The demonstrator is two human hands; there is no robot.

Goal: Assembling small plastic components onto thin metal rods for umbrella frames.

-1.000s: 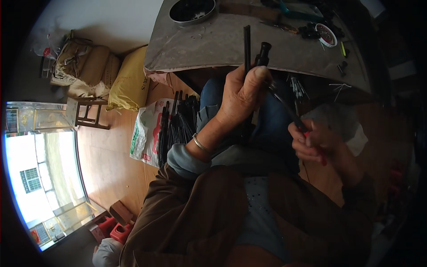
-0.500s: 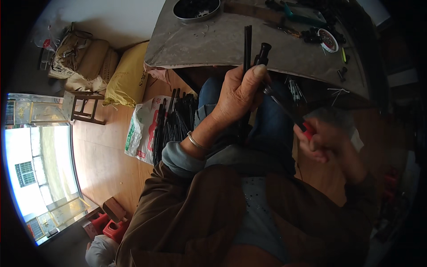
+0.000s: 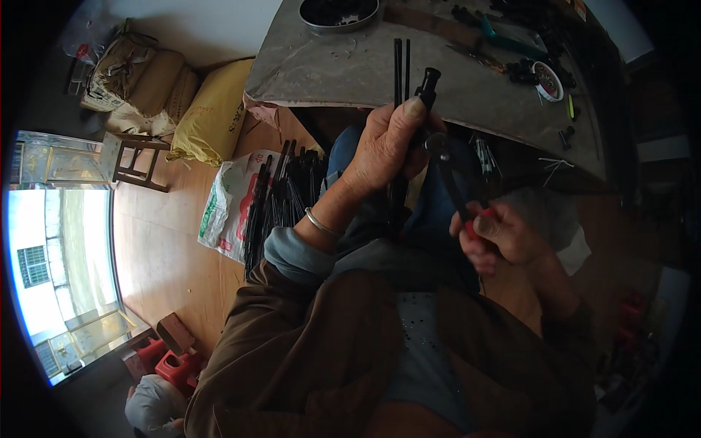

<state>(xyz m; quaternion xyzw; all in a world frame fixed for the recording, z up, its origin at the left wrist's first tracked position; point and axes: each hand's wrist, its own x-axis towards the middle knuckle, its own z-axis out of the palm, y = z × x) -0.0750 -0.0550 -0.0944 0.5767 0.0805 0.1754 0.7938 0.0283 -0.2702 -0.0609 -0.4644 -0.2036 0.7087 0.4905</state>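
Note:
My left hand point(image 3: 381, 150) is closed around thin black rods point(image 3: 402, 71) that stand up past the fingers. Under its thumb is a black tube-shaped piece with a flared end point(image 3: 429, 82). My right hand point(image 3: 505, 232) grips a pair of pliers point(image 3: 451, 182) by the red handles. The metal head of the pliers is right beside my left fingers, below the black piece. Whether the jaws bite on anything is too small to tell. The lower part of the rods runs down between my knees, partly hidden by the hand.
Ahead is a grey table point(image 3: 328, 73) with a round metal pan point(image 3: 339, 25) of black parts, a teal tray point(image 3: 515, 36) and a white lid point(image 3: 548, 80) of small bits. Many black rods point(image 3: 288, 193) lie on a sack at left. A yellow sack point(image 3: 212, 117) and small stool point(image 3: 140, 160) stand beyond.
My right hand has moved left with the pliers, which now stand steeper with spread handles. The rods in my left hand show a wider gap at the top. The view has shifted slightly.

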